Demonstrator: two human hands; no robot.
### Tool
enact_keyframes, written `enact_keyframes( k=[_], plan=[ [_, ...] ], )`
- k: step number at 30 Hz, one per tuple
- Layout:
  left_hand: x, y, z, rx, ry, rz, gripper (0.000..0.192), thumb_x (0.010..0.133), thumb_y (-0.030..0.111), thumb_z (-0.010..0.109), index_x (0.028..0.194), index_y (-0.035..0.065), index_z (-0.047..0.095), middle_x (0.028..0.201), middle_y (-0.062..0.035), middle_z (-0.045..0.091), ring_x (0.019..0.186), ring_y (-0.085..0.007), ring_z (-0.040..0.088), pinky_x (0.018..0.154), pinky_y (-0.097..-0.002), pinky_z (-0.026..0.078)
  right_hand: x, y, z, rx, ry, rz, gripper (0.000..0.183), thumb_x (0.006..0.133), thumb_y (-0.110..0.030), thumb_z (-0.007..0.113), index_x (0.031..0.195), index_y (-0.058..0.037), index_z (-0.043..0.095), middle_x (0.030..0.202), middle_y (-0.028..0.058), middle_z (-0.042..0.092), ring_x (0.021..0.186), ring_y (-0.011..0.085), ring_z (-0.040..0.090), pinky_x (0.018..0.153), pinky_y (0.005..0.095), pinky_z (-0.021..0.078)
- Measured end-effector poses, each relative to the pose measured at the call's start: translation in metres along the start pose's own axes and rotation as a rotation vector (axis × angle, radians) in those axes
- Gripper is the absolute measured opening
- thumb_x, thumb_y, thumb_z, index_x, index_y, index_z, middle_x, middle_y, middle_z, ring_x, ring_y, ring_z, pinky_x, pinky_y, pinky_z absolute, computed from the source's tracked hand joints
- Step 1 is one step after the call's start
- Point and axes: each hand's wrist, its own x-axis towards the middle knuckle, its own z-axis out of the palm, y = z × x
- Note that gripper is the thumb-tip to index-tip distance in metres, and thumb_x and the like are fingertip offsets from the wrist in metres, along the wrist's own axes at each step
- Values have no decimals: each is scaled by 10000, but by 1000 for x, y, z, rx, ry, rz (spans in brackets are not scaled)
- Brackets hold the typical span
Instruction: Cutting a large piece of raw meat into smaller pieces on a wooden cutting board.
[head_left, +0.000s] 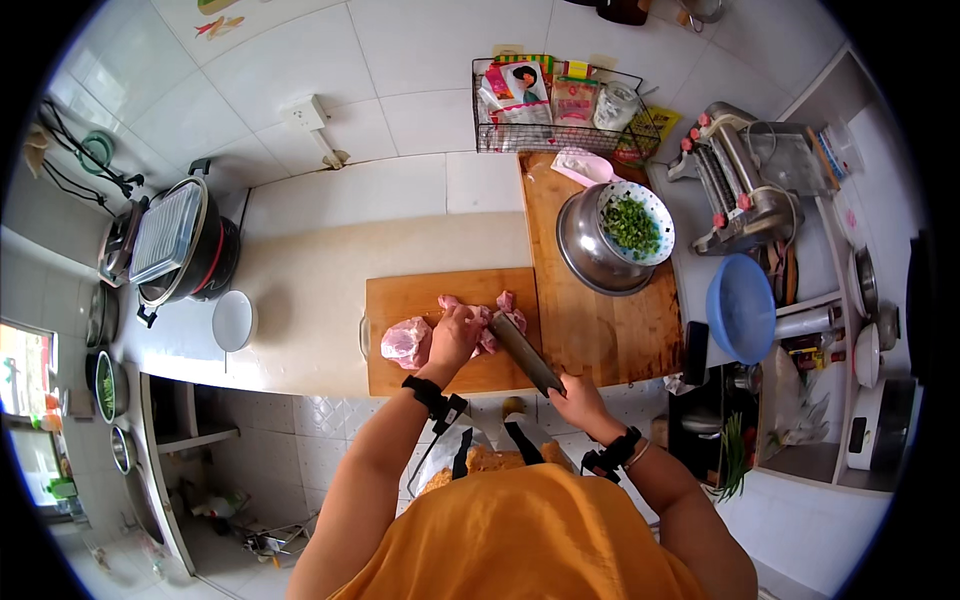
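My left hand (452, 339) grips pink raw meat (478, 315) on a wooden cutting board (420, 292). My right hand (577, 401) is closed around the handle end of a wide-bladed kitchen knife (517, 349). The far end of the blade rests at the meat, just right of my left fingers. Beside my left hand, on the board's left part, lies a separate larger lump of raw meat (406, 343). My fingers and the blade hide part of the meat under them.
A larger wooden board (607, 337) adjoins on the right. It bears a steel bowl (581, 247), a patterned dish (661, 212) of chopped greens and a pink scoop (592, 169). A blue basin (741, 307) and a pasta machine (724, 176) are farther right. A white bowl (234, 321) stands left.
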Motion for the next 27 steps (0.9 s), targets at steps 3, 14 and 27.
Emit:
enact_keyframes(
  k=[3,14,27],
  plan=[
    [12,1,-10,184,-14,-43,265,721,21,596,980,65,556,1061,-167,568,955,-385,581,780,-457,496,-2,-5,-2,-73,17,24,241,829,-227,602,793,7,553,633,220,576,636,419,583,565,479,449],
    [30,-12,-31,267,-152,-119,235,686,107,658,888,40,560,902,-179,569,817,-392,567,708,-452,494,19,-18,25,-118,-172,-78,230,828,-225,589,833,5,568,710,220,613,703,414,602,653,490,473],
    [-64,12,-2,56,198,-185,163,765,16,619,892,10,518,845,-169,571,788,-388,561,675,-458,471,39,-40,25,-30,49,86,262,879,-242,555,813,11,534,666,234,600,660,430,592,607,506,473]
  ],
)
